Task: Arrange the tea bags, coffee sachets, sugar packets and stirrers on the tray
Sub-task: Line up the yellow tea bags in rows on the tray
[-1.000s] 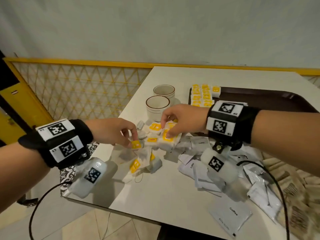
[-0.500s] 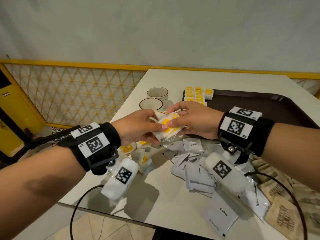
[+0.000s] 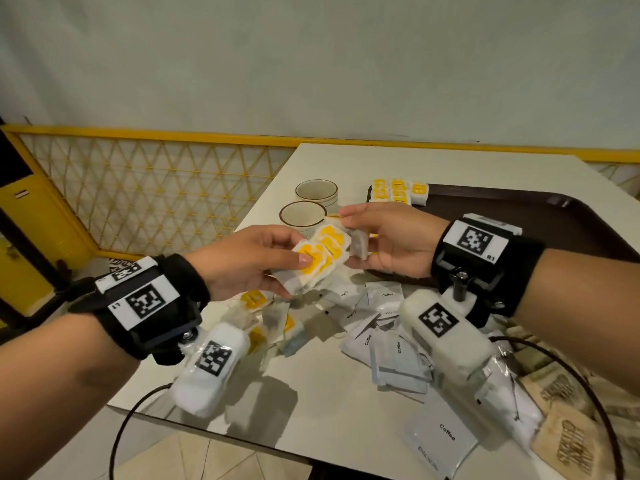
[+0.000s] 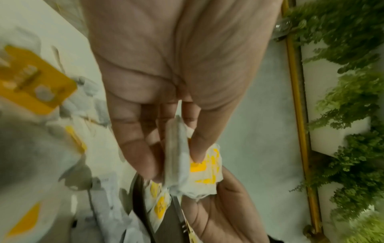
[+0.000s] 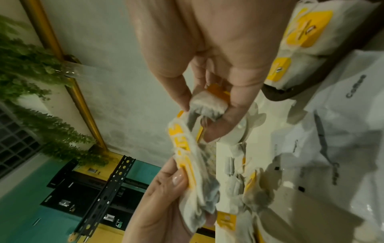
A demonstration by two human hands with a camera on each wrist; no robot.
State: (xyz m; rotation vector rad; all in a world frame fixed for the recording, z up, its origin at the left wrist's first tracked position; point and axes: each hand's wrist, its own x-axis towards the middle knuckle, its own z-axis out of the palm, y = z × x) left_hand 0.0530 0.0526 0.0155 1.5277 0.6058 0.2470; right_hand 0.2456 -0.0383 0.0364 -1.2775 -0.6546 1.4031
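My left hand (image 3: pixel 297 276) pinches a fanned bundle of white tea bags with yellow tags (image 3: pixel 322 255) between thumb and fingers, above the table. The left wrist view shows the same pinch by the left hand (image 4: pixel 179 158) on the tea bag bundle (image 4: pixel 204 172). Just to its right, my right hand (image 3: pixel 353 240) pinches a single tea bag (image 3: pixel 358 242); the right wrist view shows the right hand (image 5: pixel 207 113) holding that tea bag (image 5: pixel 207 102). The dark brown tray (image 3: pixel 519 211) lies behind, with a row of tea bags (image 3: pixel 398 191) in its far-left corner.
Loose tea bags (image 3: pixel 270 317) lie under my left hand. White coffee sachets (image 3: pixel 388 341) are piled mid-table, and brown sugar packets (image 3: pixel 568 441) sit at the right edge. Two cups (image 3: pixel 304 215) stand left of the tray. The table's near edge (image 3: pixel 242 434) is close.
Both hands have risen from the pile on the table. The left hand now holds the tea bag bundle, and the right hand has drawn slightly right with one bag.
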